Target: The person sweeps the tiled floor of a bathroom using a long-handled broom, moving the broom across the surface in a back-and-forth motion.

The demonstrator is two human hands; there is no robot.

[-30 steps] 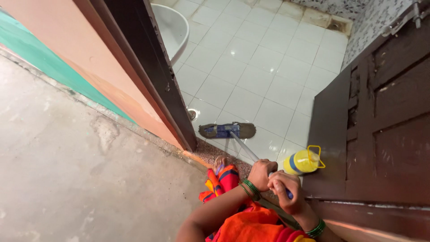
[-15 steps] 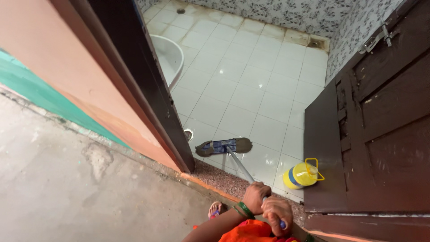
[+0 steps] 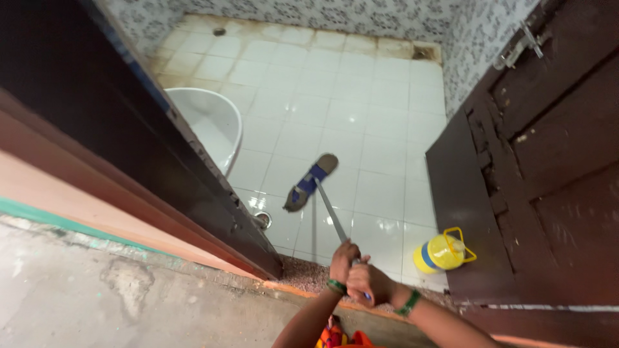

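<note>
Mop being worked across glossy white tiles, both hands closed around its slim metal handle.

Left hand is gripping just ahead of the right hand; the flat blue-and-grey head is lying well beyond them. A yellow plastic bottle is standing near the right hand, by the dark wooden door; a wide sweep is risking toppling it, and the seemingly wet floor is looking slippery.

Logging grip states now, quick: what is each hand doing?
Left hand: closed on the mop handle.
Right hand: closed on the same handle, nearer its end.
</note>
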